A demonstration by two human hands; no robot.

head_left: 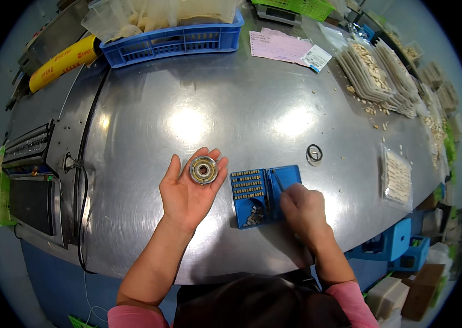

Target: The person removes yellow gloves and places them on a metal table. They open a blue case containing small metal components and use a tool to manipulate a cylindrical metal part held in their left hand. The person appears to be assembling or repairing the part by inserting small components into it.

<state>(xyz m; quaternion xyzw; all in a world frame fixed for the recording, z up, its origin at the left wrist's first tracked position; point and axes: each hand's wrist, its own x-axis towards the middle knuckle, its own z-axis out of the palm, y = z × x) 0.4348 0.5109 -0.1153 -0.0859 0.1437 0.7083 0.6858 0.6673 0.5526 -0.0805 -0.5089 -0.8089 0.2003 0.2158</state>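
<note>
On the raised fingers of my left hand, palm up, rests a round metal bearing-like part with a brass-coloured inner ring and a dark centre. To its right lies an open blue plastic case. Rows of small brass-coloured pieces fill its upper left section, and loose grey pieces lie in a rounded compartment below. My right hand is over the case's right half, fingers pinched around a slim dark tool whose tip points up and left. Its exact kind is unclear.
A black ring with a metal part lies right of the case. Pink papers and a blue crate are at the back. Stacked trays and a bagged pack stand right. A black machine with a cable is left.
</note>
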